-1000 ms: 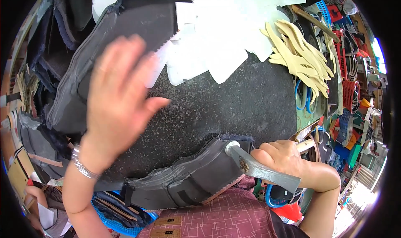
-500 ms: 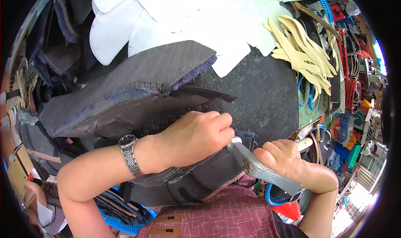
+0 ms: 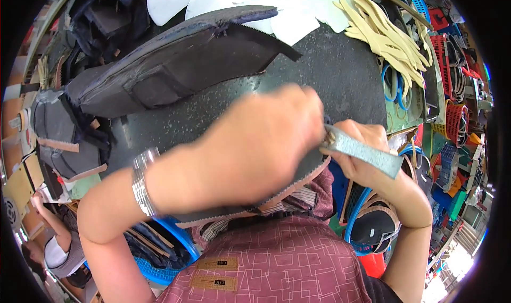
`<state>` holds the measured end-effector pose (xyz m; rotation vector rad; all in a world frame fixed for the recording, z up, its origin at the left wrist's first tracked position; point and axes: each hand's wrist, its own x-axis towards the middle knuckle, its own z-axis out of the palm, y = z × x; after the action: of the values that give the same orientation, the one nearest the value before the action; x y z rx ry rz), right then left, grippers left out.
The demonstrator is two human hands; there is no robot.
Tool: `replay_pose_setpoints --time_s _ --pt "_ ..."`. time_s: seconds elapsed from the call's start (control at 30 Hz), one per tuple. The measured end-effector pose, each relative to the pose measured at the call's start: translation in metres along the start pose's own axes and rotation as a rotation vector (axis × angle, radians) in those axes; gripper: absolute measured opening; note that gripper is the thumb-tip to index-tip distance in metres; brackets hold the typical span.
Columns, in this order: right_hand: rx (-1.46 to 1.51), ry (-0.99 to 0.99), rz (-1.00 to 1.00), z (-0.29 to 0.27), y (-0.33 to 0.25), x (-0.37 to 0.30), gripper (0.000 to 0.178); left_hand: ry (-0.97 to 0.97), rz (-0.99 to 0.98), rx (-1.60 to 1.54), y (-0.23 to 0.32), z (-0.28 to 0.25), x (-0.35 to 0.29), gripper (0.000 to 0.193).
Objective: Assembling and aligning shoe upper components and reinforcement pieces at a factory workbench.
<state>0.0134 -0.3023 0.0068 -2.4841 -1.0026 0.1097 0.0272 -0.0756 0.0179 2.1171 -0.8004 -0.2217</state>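
My right hand grips a hammer with a grey metal head; its handle is hidden in my fist. Close beside the hammer head, my left hand is blurred, its fingers curled; what they hold is hidden. A silver wristwatch is on my left wrist. Below my left hand lies a dark leather piece with a pinkish zigzag edge, mostly covered by the hand. Beyond it, a dark boot upper with a bluish fleece lining and a zip lies on the black worktop.
White sheet pieces lie at the back, pale yellow strips at the back right. Blue-handled scissors lie below them. More dark pieces sit left. Blue baskets flank my lap. Someone else's arm shows far left.
My left hand has moved up and to the right and is now blurred. The hammer and right hand are higher. The fleece-lined upper lies farther away, showing more of its smooth side.
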Motion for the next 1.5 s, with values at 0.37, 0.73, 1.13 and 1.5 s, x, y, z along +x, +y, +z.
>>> replay_pose_setpoints --time_s 0.37,0.73,1.13,1.5 --pt "0.035 0.040 0.040 0.004 -0.005 -0.006 0.019 -0.125 0.365 -0.033 0.050 0.071 -0.075 0.019" --pt "-0.225 -0.011 -0.275 -0.001 -0.008 -0.010 0.025 -0.300 -0.538 -0.317 -0.042 -0.014 0.010 0.031" --pt "0.122 -0.407 0.012 -0.030 -0.007 0.041 0.028 -0.443 -0.160 -0.202 -0.072 -0.021 0.030 0.010" --pt "0.025 -0.443 -0.046 -0.045 -0.003 0.074 0.028 -0.047 0.810 0.808 -0.067 -0.005 -0.008 0.017"
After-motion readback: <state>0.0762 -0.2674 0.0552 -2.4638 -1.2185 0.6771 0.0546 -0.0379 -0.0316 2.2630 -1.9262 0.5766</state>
